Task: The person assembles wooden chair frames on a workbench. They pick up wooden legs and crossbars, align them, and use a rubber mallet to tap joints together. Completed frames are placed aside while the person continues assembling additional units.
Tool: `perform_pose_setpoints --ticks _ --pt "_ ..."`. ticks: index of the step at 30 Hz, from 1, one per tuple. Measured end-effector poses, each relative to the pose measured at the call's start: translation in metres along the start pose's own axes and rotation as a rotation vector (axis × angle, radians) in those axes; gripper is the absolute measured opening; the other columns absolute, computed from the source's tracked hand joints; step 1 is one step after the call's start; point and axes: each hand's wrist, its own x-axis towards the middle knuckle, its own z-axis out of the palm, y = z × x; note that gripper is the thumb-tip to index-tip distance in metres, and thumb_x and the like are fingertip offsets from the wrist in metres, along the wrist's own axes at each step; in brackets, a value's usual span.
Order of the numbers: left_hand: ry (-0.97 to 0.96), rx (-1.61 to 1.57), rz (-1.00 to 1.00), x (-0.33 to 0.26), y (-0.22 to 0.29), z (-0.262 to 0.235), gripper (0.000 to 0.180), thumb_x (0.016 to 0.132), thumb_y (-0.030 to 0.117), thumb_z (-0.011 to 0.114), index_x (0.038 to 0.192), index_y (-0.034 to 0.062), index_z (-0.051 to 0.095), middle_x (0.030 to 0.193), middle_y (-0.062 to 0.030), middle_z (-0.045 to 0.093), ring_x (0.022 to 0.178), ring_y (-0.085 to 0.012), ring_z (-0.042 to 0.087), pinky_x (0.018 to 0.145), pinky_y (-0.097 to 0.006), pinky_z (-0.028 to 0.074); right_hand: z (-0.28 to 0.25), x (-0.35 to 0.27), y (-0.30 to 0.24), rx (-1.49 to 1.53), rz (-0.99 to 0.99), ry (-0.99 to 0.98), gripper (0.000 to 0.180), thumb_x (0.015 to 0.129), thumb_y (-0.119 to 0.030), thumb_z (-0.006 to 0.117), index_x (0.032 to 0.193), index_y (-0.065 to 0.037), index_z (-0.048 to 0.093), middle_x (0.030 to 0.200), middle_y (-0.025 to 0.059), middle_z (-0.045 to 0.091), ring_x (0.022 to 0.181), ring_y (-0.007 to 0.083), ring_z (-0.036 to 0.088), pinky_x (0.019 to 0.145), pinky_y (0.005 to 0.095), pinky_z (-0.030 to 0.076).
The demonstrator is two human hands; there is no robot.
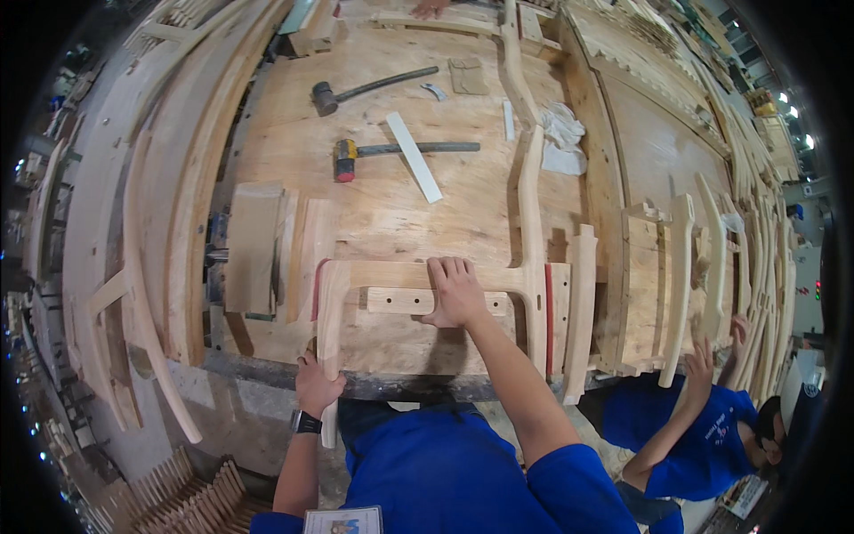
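A pale wooden chair frame (391, 273) lies on the bench at its near edge, with a crossrail between a short left leg and a long curved right leg. My right hand (458, 294) is closed over the crossrail, fingers on its far side and thumb on the near side. Around the lower part of the left leg (330, 325), near the bench edge, my left hand (318, 384) is wrapped. Just below the crossrail sits a wooden strip with dark holes (400, 301), partly hidden by my right hand. Red-faced blocks (549, 311) flank the frame.
Farther off lie a mallet with a yellow and red head (345, 161), a black mallet (326, 98), a white strip (414, 158) and a white cloth (562, 138). Boards (253, 249) stand at left. A co-worker in blue (703, 436) is at right; another person's hand (431, 8) shows at the far edge.
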Motion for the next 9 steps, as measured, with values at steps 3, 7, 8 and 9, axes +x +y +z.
perform_pose_setpoints --ticks 3,7,8,9 --pt "0.007 0.034 -0.004 0.000 0.001 0.001 0.090 0.066 0.032 0.077 0.132 -0.0119 0.035 0.129 -0.0362 0.046 0.113 -0.0456 0.057 0.092 -0.045 0.052 -0.002 -0.001 0.000 0.003 0.000 -0.032 0.107 0.052 -0.055 0.085 0.133 -0.001 0.042 0.119 0.0182 0.052 0.116 0.0353 0.047 0.107 0.0476 0.031" --pt "0.033 0.087 0.064 0.004 0.018 -0.013 0.103 0.067 0.036 0.077 0.146 -0.0054 0.027 0.143 -0.0280 0.043 0.128 -0.0412 0.049 0.106 -0.044 0.044 -0.001 -0.004 0.008 -0.086 0.063 -0.109 0.113 0.054 -0.057 0.085 0.140 -0.001 0.038 0.132 0.0209 0.048 0.125 0.0360 0.044 0.113 0.0467 0.027" --pt "0.106 0.129 0.143 0.002 0.015 -0.008 0.106 0.067 0.038 0.077 0.150 -0.0027 0.024 0.146 -0.0250 0.043 0.131 -0.0401 0.047 0.109 -0.044 0.042 -0.001 0.003 0.009 -0.119 0.078 -0.216 0.124 0.059 -0.064 0.081 0.150 -0.002 0.025 0.152 0.0235 0.028 0.142 0.0377 0.027 0.118 0.0479 0.019" --pt "0.198 0.103 0.168 0.030 0.032 -0.023 0.106 0.067 0.038 0.077 0.150 -0.0027 0.024 0.146 -0.0250 0.043 0.131 -0.0401 0.047 0.109 -0.044 0.042 -0.030 0.035 0.017 -0.165 0.047 -0.134 0.124 0.059 -0.064 0.081 0.150 -0.002 0.025 0.152 0.0235 0.028 0.142 0.0377 0.027 0.118 0.0479 0.019"
